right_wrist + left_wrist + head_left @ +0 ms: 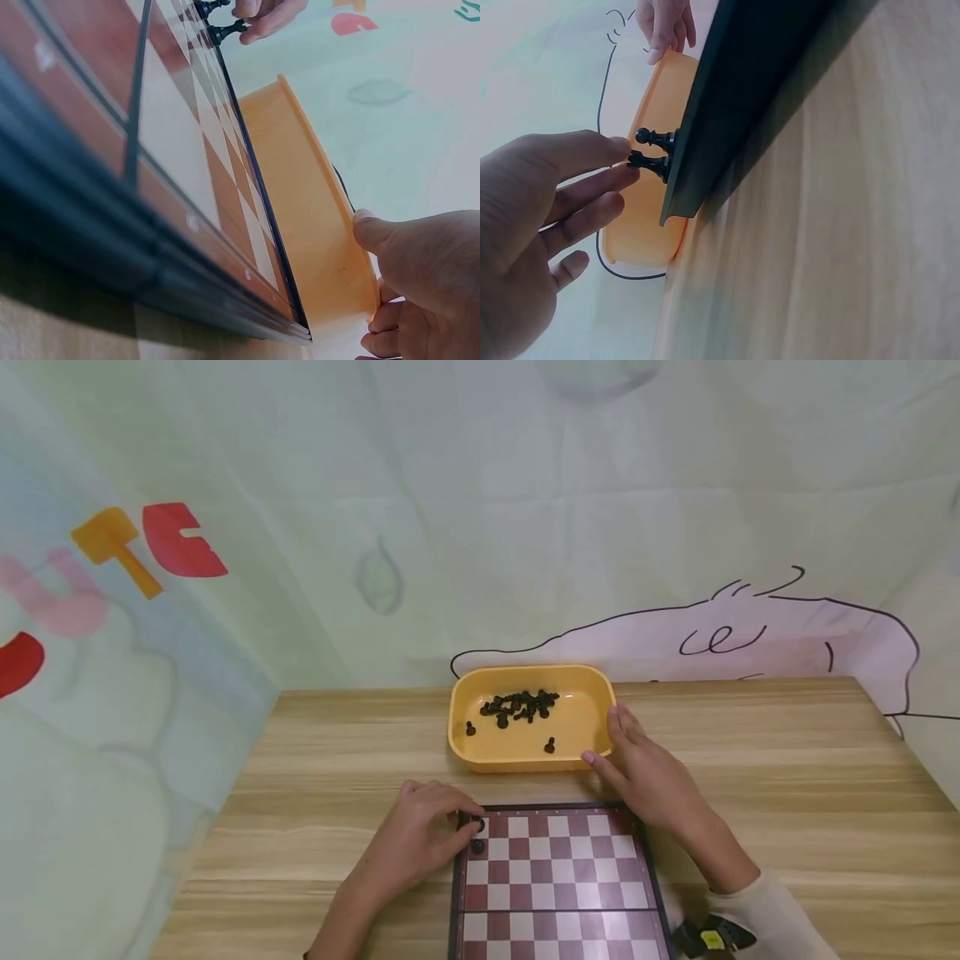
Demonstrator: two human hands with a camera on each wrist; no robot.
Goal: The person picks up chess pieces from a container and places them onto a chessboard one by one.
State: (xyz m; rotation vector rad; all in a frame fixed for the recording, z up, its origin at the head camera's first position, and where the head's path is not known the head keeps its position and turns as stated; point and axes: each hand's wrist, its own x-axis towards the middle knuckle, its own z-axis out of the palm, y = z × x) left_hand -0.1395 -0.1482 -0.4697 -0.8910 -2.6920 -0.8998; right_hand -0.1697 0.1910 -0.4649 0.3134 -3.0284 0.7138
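At the far left corner of the chessboard (572,847), my left hand (423,831) pinches the top of a black rook (654,164) between thumb and fingertip. The rook's base is on the board. Right beside it stands a black pawn (657,139), upright, which shows in the head view nearer to me. My right hand (660,781) grips the right end of a yellow plastic tray (577,731), its thumb on the near rim and its fingers along the outer side. Several dark chess pieces (525,702) lie in the tray, mostly heaped toward the back.
The wooden table (315,777) carries the board and, just beyond it, the tray. A printed cloth (487,527) hangs behind the table's far edge. Under the right wrist is a dark band with a yellow-green patch (712,939).
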